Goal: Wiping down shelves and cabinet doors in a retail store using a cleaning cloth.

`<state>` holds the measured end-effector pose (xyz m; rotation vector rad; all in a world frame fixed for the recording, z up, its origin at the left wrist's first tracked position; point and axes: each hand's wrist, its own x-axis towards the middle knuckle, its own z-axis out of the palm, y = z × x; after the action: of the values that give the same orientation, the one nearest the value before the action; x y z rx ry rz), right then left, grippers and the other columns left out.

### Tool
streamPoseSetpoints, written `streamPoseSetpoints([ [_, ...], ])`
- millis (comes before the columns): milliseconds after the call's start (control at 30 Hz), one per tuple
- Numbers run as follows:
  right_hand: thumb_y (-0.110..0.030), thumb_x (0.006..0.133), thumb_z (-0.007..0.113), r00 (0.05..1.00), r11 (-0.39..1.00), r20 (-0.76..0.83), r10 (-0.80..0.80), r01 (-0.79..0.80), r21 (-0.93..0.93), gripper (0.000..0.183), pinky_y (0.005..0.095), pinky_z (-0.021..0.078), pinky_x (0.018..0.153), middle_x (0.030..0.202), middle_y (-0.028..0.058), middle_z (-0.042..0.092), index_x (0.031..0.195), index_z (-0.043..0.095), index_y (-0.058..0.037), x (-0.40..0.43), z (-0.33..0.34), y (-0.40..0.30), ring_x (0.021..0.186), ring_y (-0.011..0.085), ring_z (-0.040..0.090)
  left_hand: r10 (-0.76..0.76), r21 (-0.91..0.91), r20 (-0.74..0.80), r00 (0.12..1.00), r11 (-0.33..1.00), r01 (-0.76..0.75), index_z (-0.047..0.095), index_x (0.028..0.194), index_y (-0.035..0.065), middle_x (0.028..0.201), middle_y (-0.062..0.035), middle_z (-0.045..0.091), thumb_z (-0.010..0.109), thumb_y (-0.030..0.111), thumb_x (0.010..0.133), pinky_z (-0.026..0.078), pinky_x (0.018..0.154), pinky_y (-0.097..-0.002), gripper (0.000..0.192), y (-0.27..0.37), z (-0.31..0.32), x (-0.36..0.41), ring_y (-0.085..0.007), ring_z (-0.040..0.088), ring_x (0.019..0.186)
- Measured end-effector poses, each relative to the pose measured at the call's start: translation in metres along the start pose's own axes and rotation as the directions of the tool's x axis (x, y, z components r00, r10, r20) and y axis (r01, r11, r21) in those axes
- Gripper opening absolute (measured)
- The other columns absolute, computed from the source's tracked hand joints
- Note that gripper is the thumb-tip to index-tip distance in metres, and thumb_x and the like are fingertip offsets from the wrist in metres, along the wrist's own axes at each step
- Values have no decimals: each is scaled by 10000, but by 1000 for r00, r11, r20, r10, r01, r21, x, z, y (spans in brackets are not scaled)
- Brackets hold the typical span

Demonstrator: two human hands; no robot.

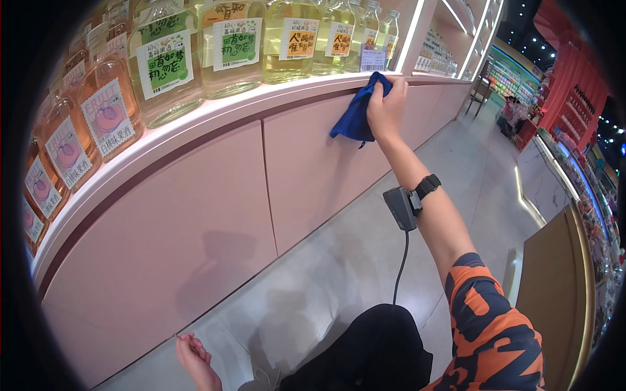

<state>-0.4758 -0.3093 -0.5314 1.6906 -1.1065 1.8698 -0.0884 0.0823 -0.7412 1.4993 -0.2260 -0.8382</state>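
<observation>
My right hand (390,105) is shut on a blue cloth (356,117) at the front edge of a pale pink display shelf (234,100). The cloth's upper end touches the shelf lip, just below a price tag (373,59) that bears a barcode. Its lower part hangs in front of the pink cabinet panel (313,161). Low on the left, my left hand (193,359) hangs apart from the cabinet, fingers curled in, with nothing visible in it. On the shelf behind the cloth stand glass bottles of yellow drink (291,41), their labels facing out.
Peach-coloured bottles (105,105) and clear ones with green labels (166,68) stand close to the shelf's edge on the left. Grey floor (337,254) runs alongside the cabinet. A brown panel (552,293) and goods counter (594,210) flank the right. A chair (480,95) stands farther off.
</observation>
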Motion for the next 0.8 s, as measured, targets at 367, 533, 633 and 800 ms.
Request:
streamPoseSetpoints([
  [367, -211, 908, 573, 826, 819, -53, 561, -563, -111, 296, 448, 442, 946, 1128, 236, 593, 1086, 550, 24, 50, -7, 83, 1077, 393, 572, 38, 13, 40, 998, 999, -38, 554, 908, 130, 689, 71, 466, 498, 287, 949, 202, 442, -189, 171, -7, -1, 6, -6, 284, 483],
  [533, -190, 888, 564, 912, 890, 22, 410, -395, -229, 284, 461, 443, 935, 1077, 247, 609, 1058, 566, 38, 29, -6, 45, 1046, 409, 583, 33, 12, 32, 999, 999, -34, 555, 928, 126, 700, 69, 468, 497, 286, 950, 205, 448, -191, 172, -4, -3, 5, -8, 281, 486],
  [633, -186, 874, 565, 921, 907, 56, 386, -368, -202, 288, 470, 448, 920, 1063, 257, 608, 1051, 569, 40, 34, -7, 33, 1037, 415, 586, 38, -6, -1, 999, 999, -38, 554, 885, 123, 671, 73, 454, 521, 288, 930, 184, 457, -192, 174, 1, 2, -1, -2, 267, 486],
  [800, -195, 846, 574, 810, 768, -23, 586, -564, -303, 336, 446, 472, 922, 1108, 254, 650, 1097, 601, 27, 55, -11, 64, 1055, 405, 619, 53, -23, 8, 999, 998, -53, 562, 895, 110, 675, 63, 468, 518, 275, 933, 184, 449, -196, 175, 1, 4, -2, -7, 264, 472],
])
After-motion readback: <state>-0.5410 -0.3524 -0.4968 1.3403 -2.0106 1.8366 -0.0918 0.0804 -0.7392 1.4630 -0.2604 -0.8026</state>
